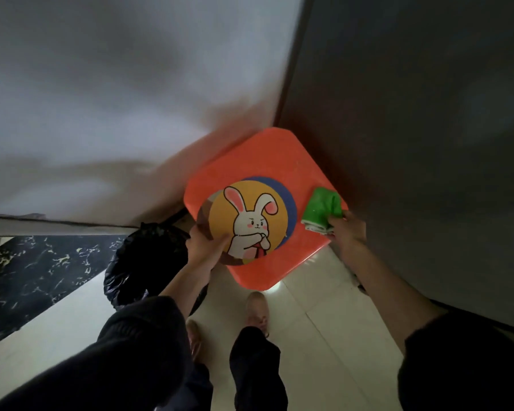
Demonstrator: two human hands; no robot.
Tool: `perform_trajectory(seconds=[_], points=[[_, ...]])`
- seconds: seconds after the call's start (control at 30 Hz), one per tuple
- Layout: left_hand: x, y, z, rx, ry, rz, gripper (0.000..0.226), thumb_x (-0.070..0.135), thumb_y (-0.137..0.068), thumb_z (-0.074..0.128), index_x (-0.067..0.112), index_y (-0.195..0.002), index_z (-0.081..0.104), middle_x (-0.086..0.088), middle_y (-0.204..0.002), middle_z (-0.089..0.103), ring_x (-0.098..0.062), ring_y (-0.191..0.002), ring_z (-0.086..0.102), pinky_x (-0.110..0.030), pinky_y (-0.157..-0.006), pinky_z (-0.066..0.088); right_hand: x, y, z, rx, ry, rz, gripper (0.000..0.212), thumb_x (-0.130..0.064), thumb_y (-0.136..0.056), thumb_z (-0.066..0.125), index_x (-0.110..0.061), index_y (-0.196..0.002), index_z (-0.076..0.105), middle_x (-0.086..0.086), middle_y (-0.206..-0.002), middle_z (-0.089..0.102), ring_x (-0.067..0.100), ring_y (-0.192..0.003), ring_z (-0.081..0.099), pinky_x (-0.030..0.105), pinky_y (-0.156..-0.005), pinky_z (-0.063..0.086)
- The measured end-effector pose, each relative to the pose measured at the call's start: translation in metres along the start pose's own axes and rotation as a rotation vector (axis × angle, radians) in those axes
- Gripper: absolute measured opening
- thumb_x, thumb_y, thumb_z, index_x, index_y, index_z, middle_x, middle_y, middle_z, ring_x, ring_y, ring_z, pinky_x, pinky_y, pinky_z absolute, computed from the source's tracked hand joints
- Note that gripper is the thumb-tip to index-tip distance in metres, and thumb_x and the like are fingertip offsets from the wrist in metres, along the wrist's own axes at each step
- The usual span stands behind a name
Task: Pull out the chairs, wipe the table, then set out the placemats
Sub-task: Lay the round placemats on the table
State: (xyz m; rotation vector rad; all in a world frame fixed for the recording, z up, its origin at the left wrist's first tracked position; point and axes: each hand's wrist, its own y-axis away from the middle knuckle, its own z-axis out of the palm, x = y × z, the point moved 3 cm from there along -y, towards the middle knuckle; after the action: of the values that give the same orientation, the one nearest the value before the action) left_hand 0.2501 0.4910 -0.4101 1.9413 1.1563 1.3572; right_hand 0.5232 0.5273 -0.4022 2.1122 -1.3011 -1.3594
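A small orange square table (267,155) stands in a corner between a white wall and a dark panel. A stack of round placemats lies on it; the top one (250,215) is yellow with a white rabbit, and blue and brown ones show beneath its edges. My left hand (204,247) grips the near left edge of the stack, thumb on the top mat. My right hand (349,232) holds a folded green cloth (321,210) at the table's right edge.
A black bin bag (137,262) sits on the floor just left of the table. A dark marble strip (36,271) runs along the left. My feet (257,310) stand on pale tiles below the table. A dark panel (413,143) closes in the right side.
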Motion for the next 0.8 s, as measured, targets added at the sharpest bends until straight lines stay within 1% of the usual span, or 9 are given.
perform_trajectory(seconds=[0.07, 0.13, 0.27, 0.37, 0.4, 0.47, 0.57, 0.67, 0.8], points=[[0.002, -0.002, 0.006, 0.072, 0.019, -0.029, 0.072, 0.022, -0.078, 0.071, 0.009, -0.138, 0.034, -0.015, -0.134, 0.045, -0.033, -0.118, 0.048, -0.037, -0.083, 0.045, -0.002, 0.001, -0.006, 0.038, 0.137, -0.008, 0.034, -0.013, -0.083, 0.056, -0.006, -0.116, 0.060, 0.025, -0.113, 0.062, 0.033, -0.099, 0.059, 0.038, -0.081, 0.045], [0.002, 0.000, 0.006, 0.141, 0.023, -0.050, 0.073, 0.023, -0.078, 0.071, 0.010, -0.139, 0.034, -0.015, -0.135, 0.045, -0.032, -0.117, 0.049, -0.036, -0.083, 0.044, -0.009, 0.009, -0.012, 0.087, 0.320, -0.070, 0.039, -0.020, -0.086, 0.053, -0.009, -0.123, 0.055, 0.023, -0.121, 0.058, 0.037, -0.109, 0.054, 0.034, -0.084, 0.042], [0.004, -0.002, 0.001, 0.143, 0.129, -0.091, 0.057, 0.018, -0.080, 0.069, 0.007, -0.130, 0.044, -0.014, -0.125, 0.055, -0.030, -0.109, 0.056, -0.040, -0.089, 0.050, -0.040, 0.041, -0.019, 0.231, 0.411, -0.507, 0.035, -0.009, -0.085, 0.053, -0.003, -0.118, 0.055, 0.024, -0.116, 0.051, 0.040, -0.107, 0.048, 0.043, -0.090, 0.040], [0.005, -0.004, -0.002, 0.088, 0.185, -0.115, 0.048, 0.018, -0.082, 0.067, 0.004, -0.123, 0.048, -0.013, -0.117, 0.060, -0.029, -0.103, 0.059, -0.044, -0.088, 0.051, -0.061, 0.057, 0.010, 0.048, 0.437, -0.761, 0.030, -0.003, -0.085, 0.051, 0.001, -0.113, 0.058, 0.024, -0.110, 0.056, 0.039, -0.103, 0.052, 0.040, -0.089, 0.037], [0.005, -0.005, -0.003, 0.072, 0.194, -0.108, 0.045, 0.017, -0.082, 0.067, 0.005, -0.120, 0.048, -0.013, -0.115, 0.060, -0.028, -0.101, 0.059, -0.042, -0.085, 0.052, -0.064, 0.056, 0.024, -0.040, 0.462, -0.747, 0.032, -0.005, -0.086, 0.051, 0.000, -0.117, 0.055, 0.022, -0.115, 0.055, 0.037, -0.109, 0.050, 0.036, -0.090, 0.034], [0.005, -0.008, -0.002, 0.046, 0.208, -0.096, 0.046, 0.016, -0.082, 0.068, 0.006, -0.121, 0.047, -0.012, -0.115, 0.060, -0.027, -0.100, 0.059, -0.040, -0.082, 0.052, -0.061, 0.046, 0.051, -0.174, 0.480, -0.548, 0.041, -0.013, -0.088, 0.051, -0.002, -0.127, 0.045, 0.019, -0.127, 0.047, 0.034, -0.118, 0.044, 0.033, -0.092, 0.033], [0.001, -0.013, -0.001, 0.054, 0.195, -0.086, 0.055, 0.017, -0.080, 0.069, 0.008, -0.127, 0.044, -0.010, -0.115, 0.058, -0.027, -0.101, 0.059, -0.041, -0.084, 0.052, -0.051, 0.034, 0.079, -0.212, 0.518, -0.235, 0.046, -0.024, -0.089, 0.052, -0.003, -0.128, 0.040, 0.018, -0.133, 0.037, 0.036, -0.122, 0.038, 0.040, -0.096, 0.037], [-0.002, -0.013, 0.002, 0.068, 0.185, -0.054, 0.056, 0.019, -0.079, 0.070, 0.010, -0.126, 0.041, -0.006, -0.109, 0.057, -0.022, -0.091, 0.056, -0.035, -0.074, 0.049, -0.048, 0.030, 0.084, -0.172, 0.586, -0.214, 0.051, -0.032, -0.088, 0.054, -0.005, -0.128, 0.038, 0.017, -0.134, 0.032, 0.038, -0.126, 0.030, 0.043, -0.099, 0.034], [-0.006, -0.011, -0.003, 0.094, 0.199, -0.058, 0.058, 0.021, -0.080, 0.069, 0.009, -0.128, 0.040, -0.007, -0.111, 0.057, -0.023, -0.092, 0.057, -0.035, -0.074, 0.048, -0.039, 0.039, 0.093, -0.355, 0.560, -0.195, 0.059, -0.035, -0.089, 0.051, -0.002, -0.133, 0.032, 0.022, -0.136, 0.035, 0.039, -0.123, 0.038, 0.044, -0.101, 0.036]])
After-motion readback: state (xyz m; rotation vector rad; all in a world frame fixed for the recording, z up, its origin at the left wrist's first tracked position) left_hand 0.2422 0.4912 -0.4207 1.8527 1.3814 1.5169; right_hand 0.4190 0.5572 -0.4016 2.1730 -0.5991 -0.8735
